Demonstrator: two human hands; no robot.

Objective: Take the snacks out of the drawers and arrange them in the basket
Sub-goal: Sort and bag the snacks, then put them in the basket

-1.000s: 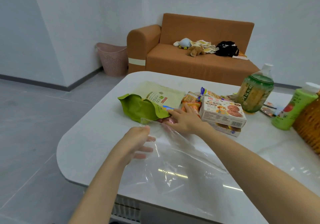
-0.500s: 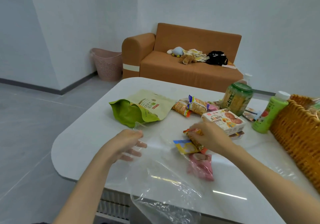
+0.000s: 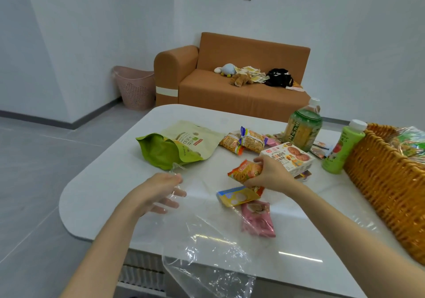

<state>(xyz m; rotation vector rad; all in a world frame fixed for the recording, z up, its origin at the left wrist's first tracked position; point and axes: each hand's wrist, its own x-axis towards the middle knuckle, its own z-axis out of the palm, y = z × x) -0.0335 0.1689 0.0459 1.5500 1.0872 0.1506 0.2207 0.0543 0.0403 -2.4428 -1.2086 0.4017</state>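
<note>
My right grip (image 3: pixel 269 173) grasps the orange noodle packet (image 3: pixel 245 172), left grip (image 3: pixel 158 189) pinching the clear bag (image 3: pixel 207 251); next, I reckon, lift it across into the basket (image 3: pixel 379 182).

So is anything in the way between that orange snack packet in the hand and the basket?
Yes. The cookie box lies beside the right hand gripping the orange snack packet, on the basket side, and the green bottle stands at the basket's corner. Lifting over them should clear both.

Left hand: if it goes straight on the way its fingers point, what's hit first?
Probably the yellow-and-blue packet; the left hand points right across the clear bag toward it. Depth unclear.
</note>
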